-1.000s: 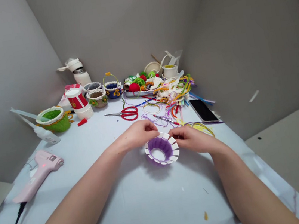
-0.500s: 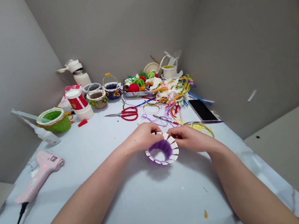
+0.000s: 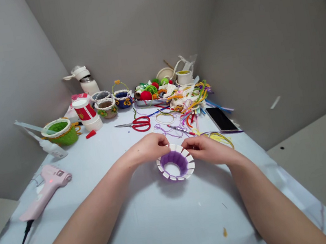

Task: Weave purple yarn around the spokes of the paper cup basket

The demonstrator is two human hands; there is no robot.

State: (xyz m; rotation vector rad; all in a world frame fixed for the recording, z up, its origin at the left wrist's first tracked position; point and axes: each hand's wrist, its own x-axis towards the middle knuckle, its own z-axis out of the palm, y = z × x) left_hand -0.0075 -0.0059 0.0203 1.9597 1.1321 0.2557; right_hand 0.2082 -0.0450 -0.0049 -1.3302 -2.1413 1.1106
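A small paper cup (image 3: 176,165) with its rim cut into white strips and purple yarn woven round its wall sits in the middle of the table. My left hand (image 3: 148,148) pinches the cup's far left rim, fingers closed. My right hand (image 3: 207,150) grips the cup's far right rim, fingers curled. A thin purple strand seems to run from the cup toward the pile behind; where it ends between my fingers is hidden.
A pink glue gun (image 3: 47,185) with a black cord lies at the left. Red scissors (image 3: 138,123), a black phone (image 3: 221,119), a heap of coloured strands (image 3: 190,100), several small woven baskets (image 3: 106,106), a green basket (image 3: 59,131) and a white bottle (image 3: 87,81) stand behind.
Both hands have shifted slightly on the cup's far rim and the cup has turned a little. The view has edged closer.
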